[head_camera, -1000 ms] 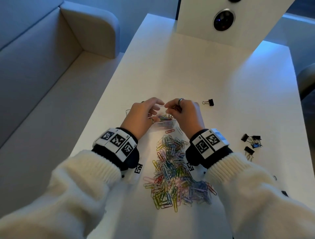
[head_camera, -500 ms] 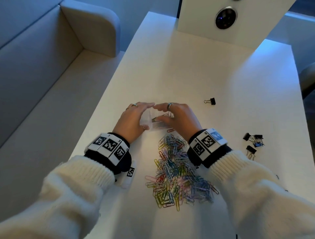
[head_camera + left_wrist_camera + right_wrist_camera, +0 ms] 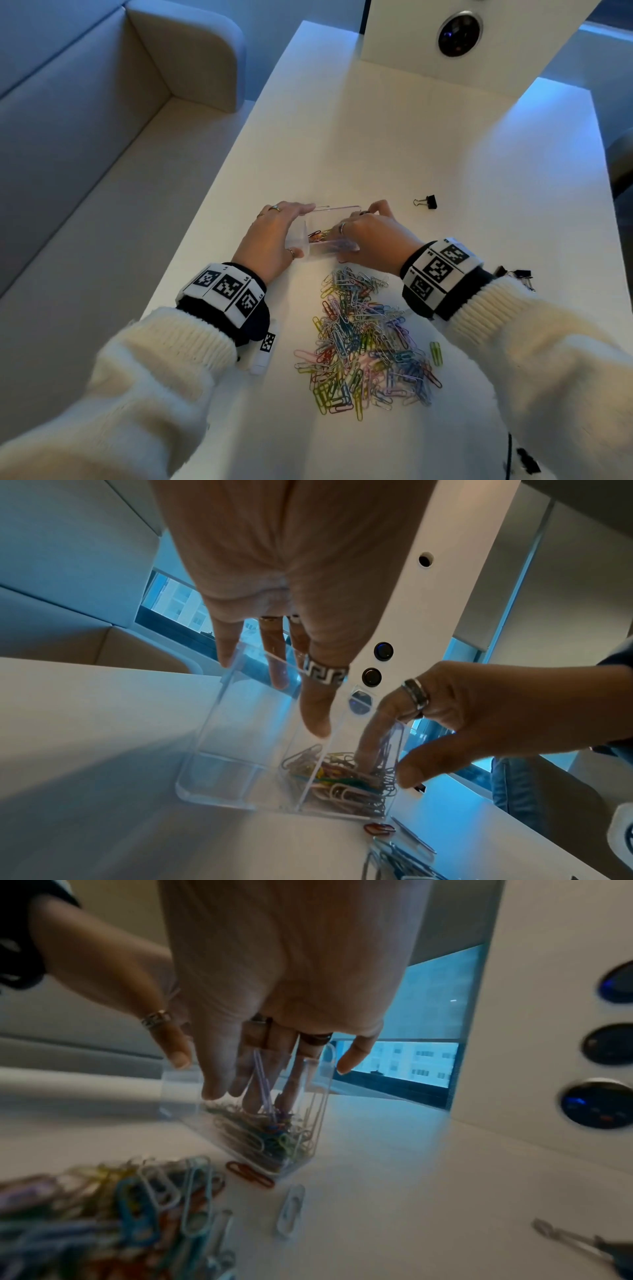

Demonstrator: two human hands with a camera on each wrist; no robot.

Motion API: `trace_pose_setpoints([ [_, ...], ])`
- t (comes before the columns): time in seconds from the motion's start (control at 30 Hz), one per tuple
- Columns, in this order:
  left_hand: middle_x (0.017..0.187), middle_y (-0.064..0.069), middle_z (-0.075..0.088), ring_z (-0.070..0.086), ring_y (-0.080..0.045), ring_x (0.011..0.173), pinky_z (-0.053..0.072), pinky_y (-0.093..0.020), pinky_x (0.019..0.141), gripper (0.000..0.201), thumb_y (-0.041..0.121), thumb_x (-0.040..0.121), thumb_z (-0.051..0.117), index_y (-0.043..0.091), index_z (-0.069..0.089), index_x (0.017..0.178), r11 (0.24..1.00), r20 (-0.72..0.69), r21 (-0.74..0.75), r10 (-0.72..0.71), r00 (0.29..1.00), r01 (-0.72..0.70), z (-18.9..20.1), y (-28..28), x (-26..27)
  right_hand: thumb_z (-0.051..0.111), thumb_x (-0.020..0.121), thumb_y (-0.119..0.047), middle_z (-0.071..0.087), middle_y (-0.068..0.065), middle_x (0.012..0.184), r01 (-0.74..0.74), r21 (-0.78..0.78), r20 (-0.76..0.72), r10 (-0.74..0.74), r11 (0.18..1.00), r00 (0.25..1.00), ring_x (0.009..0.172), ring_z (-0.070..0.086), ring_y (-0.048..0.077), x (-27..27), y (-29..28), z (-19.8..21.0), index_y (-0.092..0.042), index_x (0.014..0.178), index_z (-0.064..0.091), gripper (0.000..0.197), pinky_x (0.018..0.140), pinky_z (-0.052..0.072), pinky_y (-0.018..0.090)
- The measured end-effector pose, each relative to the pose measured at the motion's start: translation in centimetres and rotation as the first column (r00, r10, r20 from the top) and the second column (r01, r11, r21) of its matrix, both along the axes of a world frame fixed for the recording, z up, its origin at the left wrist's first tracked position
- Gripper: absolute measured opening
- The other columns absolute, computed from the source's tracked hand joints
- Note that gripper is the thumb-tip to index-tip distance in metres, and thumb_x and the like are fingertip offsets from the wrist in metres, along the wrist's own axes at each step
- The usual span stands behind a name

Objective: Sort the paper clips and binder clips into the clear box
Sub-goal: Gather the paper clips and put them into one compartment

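The clear box [image 3: 337, 208] [image 3: 222, 750] [image 3: 178, 1088] stands on the white table [image 3: 445, 144] between my hands. My left hand [image 3: 284, 229] [image 3: 277, 674] holds its left end, fingers on the far rim and thumb on the near side. My right hand [image 3: 373, 233] [image 3: 260, 1069] reaches straight fingers down into the right compartment onto the paper clips [image 3: 342, 780] [image 3: 263, 1134] there. The left compartment looks empty. A big pile of coloured paper clips [image 3: 363, 342] [image 3: 137, 1204] lies just in front of the box. One black binder clip [image 3: 426, 202] lies to the right. More binder clips [image 3: 522, 274] show behind my right wrist.
A red paper clip [image 3: 250, 1173] lies against the box's near wall. At the table's far end stands a white panel [image 3: 411, 41] with round lenses. A padded bench [image 3: 85, 137] runs along the table's left edge. A black item [image 3: 527, 462] sits at the lower right.
Both hands dropped from pinching a clip above the box. The left hand settled on the box's left end. The right fingers went down into the right compartment.
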State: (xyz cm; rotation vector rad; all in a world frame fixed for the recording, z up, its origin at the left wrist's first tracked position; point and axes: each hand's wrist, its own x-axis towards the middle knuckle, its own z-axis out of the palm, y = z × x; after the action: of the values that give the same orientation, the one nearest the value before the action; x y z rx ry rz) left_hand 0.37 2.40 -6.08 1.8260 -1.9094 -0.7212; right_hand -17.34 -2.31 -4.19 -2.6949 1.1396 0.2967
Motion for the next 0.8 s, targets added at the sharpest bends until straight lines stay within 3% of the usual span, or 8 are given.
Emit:
trace_pose_setpoints([
  [0.13,0.132,0.000,0.051,0.044,-0.021,0.118,0.033,-0.025,0.094,0.072,0.006,0.071,0.074,0.024,0.043,0.134,1.000,0.009,0.002,-0.003,1.000,0.003,0.1,0.0,-0.1,0.041,0.093,-0.030,0.065,-0.007,0.098,-0.048,-0.104,-0.097,0.038,0.993,0.995,0.094,0.057,0.016,0.0,-0.4,-0.1,-0.021,0.096,0.063,0.024,0.095,0.022,0.036],
  [0.27,0.129,-0.001,0.053,0.045,-0.020,0.116,0.033,-0.025,0.092,0.072,0.004,0.070,0.075,0.023,0.045,0.133,1.000,-0.005,0.000,0.014,1.000,-0.014,0.0,-0.1,-0.1,0.048,0.090,-0.020,0.064,-0.006,0.108,0.048,-0.099,-0.035,-0.052,0.994,0.998,0.097,0.058,0.015,1.3,0.4,-1.0,-0.021,0.112,0.058,0.025,0.096,0.024,0.037],
  [0.37,0.128,-0.002,0.053,0.045,-0.021,0.116,0.034,-0.027,0.093,0.072,0.003,0.069,0.075,0.022,0.045,0.132,1.000,-0.011,-0.009,0.009,1.000,-0.009,0.1,0.0,-0.1,0.045,0.089,-0.014,0.062,-0.007,0.107,0.093,-0.015,-0.048,-0.093,0.996,0.994,0.100,0.056,0.015,1.9,1.3,-1.9,-0.020,0.111,0.058,0.026,0.100,0.021,0.040],
  [0.47,0.130,0.000,0.052,0.043,-0.020,0.118,0.034,-0.028,0.096,0.072,0.004,0.070,0.074,0.024,0.044,0.133,1.000,0.010,-0.002,-0.003,1.000,0.004,0.1,-0.1,-0.2,0.044,0.089,-0.010,0.061,-0.010,0.097,0.201,0.166,0.079,-0.217,0.965,0.973,0.100,0.054,0.013,1.3,1.0,-0.9,-0.025,0.110,0.059,0.030,0.103,0.017,0.037],
  [0.53,0.133,-0.001,0.049,0.041,-0.021,0.122,0.033,-0.031,0.101,0.072,0.006,0.071,0.074,0.025,0.043,0.134,1.000,0.050,-0.003,-0.018,0.999,0.018,0.2,-0.1,-0.2,0.047,0.088,-0.009,0.062,-0.010,0.113,0.211,0.181,0.184,-0.244,0.961,0.952,0.106,0.053,0.011,0.6,0.9,-0.1,-0.027,0.118,0.056,0.037,0.104,0.016,0.034],
  [0.63,0.135,-0.002,0.042,0.035,-0.022,0.124,0.029,-0.036,0.103,0.070,0.016,0.073,0.074,0.025,0.040,0.134,0.995,0.165,-0.097,0.004,0.986,0.013,0.8,0.7,-0.4,0.058,0.086,-0.020,0.056,-0.007,0.128,0.198,0.035,0.262,-0.200,0.980,0.944,0.113,0.051,0.013,-0.9,1.0,0.4,-0.027,0.124,0.052,0.039,0.100,0.017,0.032],
  [0.73,0.126,-0.002,0.047,0.038,-0.022,0.117,0.021,-0.028,0.091,0.054,0.022,0.076,0.071,0.022,0.047,0.124,0.954,0.192,-0.298,0.029,0.981,0.030,1.6,1.9,-1.4,0.060,0.084,-0.029,0.062,-0.004,0.115,0.198,-0.131,0.260,-0.159,0.971,0.952,0.109,0.049,0.021,-2.0,1.4,0.0,-0.023,0.117,0.058,0.033,0.091,0.025,0.036],
  [0.8,0.126,0.002,0.050,0.040,-0.018,0.120,0.015,-0.025,0.090,0.047,0.025,0.081,0.065,0.022,0.045,0.124,0.960,0.248,-0.242,-0.080,0.965,0.142,1.8,2.3,-2.4,0.061,0.084,-0.028,0.066,-0.003,0.108,0.170,-0.187,0.244,-0.122,0.967,0.962,0.103,0.050,0.025,-2.3,1.8,-0.5,-0.022,0.111,0.063,0.028,0.085,0.029,0.038],
])
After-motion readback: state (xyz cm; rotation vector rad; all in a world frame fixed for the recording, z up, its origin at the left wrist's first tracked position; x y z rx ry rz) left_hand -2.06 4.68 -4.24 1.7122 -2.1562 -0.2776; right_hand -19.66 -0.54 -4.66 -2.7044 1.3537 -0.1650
